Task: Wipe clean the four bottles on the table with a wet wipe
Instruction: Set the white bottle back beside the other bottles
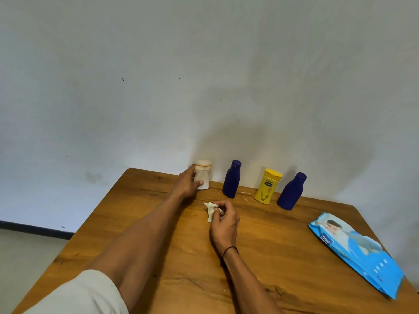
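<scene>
Four bottles stand in a row along the table's far edge by the wall: a white bottle [204,175] at the left, a dark blue bottle [231,179], a yellow bottle [268,186] and a second dark blue bottle [291,191] at the right. My left hand [186,181] grips the white bottle, thumb across its front, while it stands on the table. My right hand [224,220] is nearer me at mid table and pinches a crumpled white wet wipe [210,210] between its fingertips.
The wooden table [158,257] stands against a plain white wall. A light blue pack of wet wipes [358,252] lies near the table's right edge. The floor shows past the left edge.
</scene>
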`<state>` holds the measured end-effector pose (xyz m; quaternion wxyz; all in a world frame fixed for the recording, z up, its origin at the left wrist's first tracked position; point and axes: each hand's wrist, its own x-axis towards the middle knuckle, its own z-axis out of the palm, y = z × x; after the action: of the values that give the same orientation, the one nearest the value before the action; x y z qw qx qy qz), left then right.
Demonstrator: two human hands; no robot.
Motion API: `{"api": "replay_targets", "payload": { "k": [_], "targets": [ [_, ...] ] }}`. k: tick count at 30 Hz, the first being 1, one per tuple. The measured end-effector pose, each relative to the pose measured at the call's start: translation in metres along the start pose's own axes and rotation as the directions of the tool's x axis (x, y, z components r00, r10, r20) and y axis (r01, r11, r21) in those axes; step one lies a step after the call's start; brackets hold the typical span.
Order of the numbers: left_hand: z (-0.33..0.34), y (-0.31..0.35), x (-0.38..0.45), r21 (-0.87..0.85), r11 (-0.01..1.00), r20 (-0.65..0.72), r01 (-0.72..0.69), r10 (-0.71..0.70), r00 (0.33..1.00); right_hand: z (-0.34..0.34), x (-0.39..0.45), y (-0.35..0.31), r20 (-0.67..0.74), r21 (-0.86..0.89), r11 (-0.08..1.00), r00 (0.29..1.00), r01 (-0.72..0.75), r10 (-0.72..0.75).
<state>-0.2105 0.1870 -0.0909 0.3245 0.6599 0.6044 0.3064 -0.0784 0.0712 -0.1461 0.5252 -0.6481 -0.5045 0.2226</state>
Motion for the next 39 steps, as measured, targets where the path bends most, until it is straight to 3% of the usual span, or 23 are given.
{"api": "replay_targets", "payload": {
  "k": [6, 11, 16, 22, 27, 30, 36, 39],
  "targets": [
    [-0.002, -0.008, -0.005, -0.061, 0.996, 0.027, 0.059, -0.058, 0.998, -0.001, 0.000, -0.003, 0.002, 0.015, 0.999, 1.000, 0.030, -0.030],
    [-0.008, -0.020, -0.026, -0.190, 0.975, -0.044, 0.119, -0.129, 0.991, -0.005, -0.001, -0.007, -0.013, 0.005, 1.000, 0.999, 0.030, -0.030],
    [-0.015, -0.020, -0.090, -0.333, 0.940, -0.119, 0.070, -0.115, 0.986, -0.010, -0.008, -0.013, 0.063, 0.092, 0.996, 0.998, -0.004, -0.002],
    [-0.025, -0.022, -0.174, -0.449, 0.882, 0.097, 0.141, -0.109, 0.989, -0.011, -0.052, -0.041, 0.257, 0.339, 0.920, 0.960, -0.195, 0.108],
    [-0.047, -0.038, -0.230, -0.580, 0.779, 0.046, 0.238, -0.261, 0.964, -0.006, -0.101, -0.066, 0.349, 0.471, 0.761, 0.887, -0.445, 0.303],
    [-0.073, -0.042, -0.263, -0.588, 0.768, 0.031, 0.252, -0.290, 0.957, -0.002, -0.121, -0.083, 0.385, 0.498, 0.695, 0.850, -0.519, 0.360],
    [-0.124, -0.062, -0.328, -0.518, 0.826, -0.059, 0.223, -0.294, 0.954, 0.034, -0.177, -0.119, 0.556, 0.393, 0.813, 0.815, -0.429, 0.161],
    [-0.152, -0.084, -0.376, -0.551, 0.803, -0.183, 0.228, -0.382, 0.906, 0.061, -0.221, -0.142, 0.678, 0.337, 0.876, 0.735, -0.346, 0.029]
  ]
}}
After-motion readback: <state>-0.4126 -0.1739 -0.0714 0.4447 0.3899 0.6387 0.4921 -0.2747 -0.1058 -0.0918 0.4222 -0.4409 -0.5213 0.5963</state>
